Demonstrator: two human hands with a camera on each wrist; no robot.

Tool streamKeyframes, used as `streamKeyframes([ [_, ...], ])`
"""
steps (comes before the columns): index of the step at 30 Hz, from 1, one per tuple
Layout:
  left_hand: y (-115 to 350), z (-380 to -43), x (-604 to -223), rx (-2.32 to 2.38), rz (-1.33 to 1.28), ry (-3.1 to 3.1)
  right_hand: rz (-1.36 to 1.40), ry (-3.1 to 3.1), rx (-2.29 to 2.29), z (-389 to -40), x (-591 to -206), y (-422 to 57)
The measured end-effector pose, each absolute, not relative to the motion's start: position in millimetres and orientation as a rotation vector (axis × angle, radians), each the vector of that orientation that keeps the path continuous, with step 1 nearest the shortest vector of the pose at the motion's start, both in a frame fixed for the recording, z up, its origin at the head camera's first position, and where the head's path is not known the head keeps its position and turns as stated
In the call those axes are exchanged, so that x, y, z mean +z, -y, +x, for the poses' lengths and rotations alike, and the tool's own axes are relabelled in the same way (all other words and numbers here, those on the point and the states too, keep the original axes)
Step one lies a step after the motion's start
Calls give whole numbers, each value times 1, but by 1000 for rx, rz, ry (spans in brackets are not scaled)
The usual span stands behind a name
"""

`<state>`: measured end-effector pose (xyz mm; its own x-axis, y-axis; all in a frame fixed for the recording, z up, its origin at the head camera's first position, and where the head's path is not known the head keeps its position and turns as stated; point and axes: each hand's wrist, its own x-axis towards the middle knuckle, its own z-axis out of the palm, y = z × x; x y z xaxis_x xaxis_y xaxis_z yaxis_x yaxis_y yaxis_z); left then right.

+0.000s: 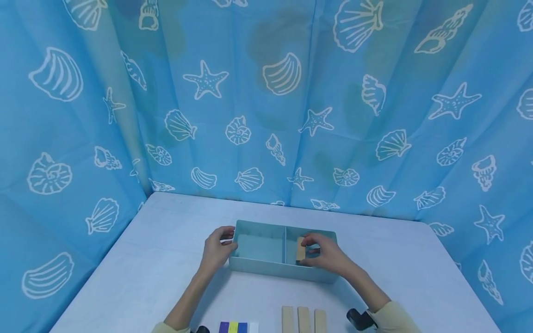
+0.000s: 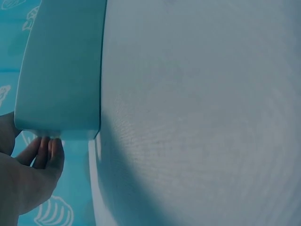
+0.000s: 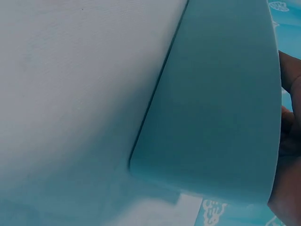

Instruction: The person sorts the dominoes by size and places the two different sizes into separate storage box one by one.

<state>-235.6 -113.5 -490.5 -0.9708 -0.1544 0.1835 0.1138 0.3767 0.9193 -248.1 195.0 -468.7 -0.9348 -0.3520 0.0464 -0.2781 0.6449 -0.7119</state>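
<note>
A pale blue-green box (image 1: 258, 264) with one divider sits on the white table. At its left end, my left hand (image 1: 217, 249) holds the wall, thumb at the rim and fingers against the outside; the left wrist view shows these fingers (image 2: 55, 153) at the end wall. Inside the right compartment, my right hand (image 1: 326, 253) pinches a light wooden block (image 1: 300, 249) between thumb and fingers, close beside the divider. The box's long front wall (image 3: 211, 108) hides most of that hand in the right wrist view.
In front of the box, three wooden blocks (image 1: 304, 319) lie side by side on the table (image 1: 166, 231). Left of them is a row of purple, yellow, blue and white pieces (image 1: 233, 327), cut by the frame's lower edge. A blue shell-print curtain (image 1: 258, 106) surrounds the table.
</note>
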Motion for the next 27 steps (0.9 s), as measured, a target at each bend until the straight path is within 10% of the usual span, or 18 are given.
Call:
streamKeyframes([
  [27, 114, -236, -491, -1669, 18, 2385, -742, -2695, -997, -264, -474, -167],
])
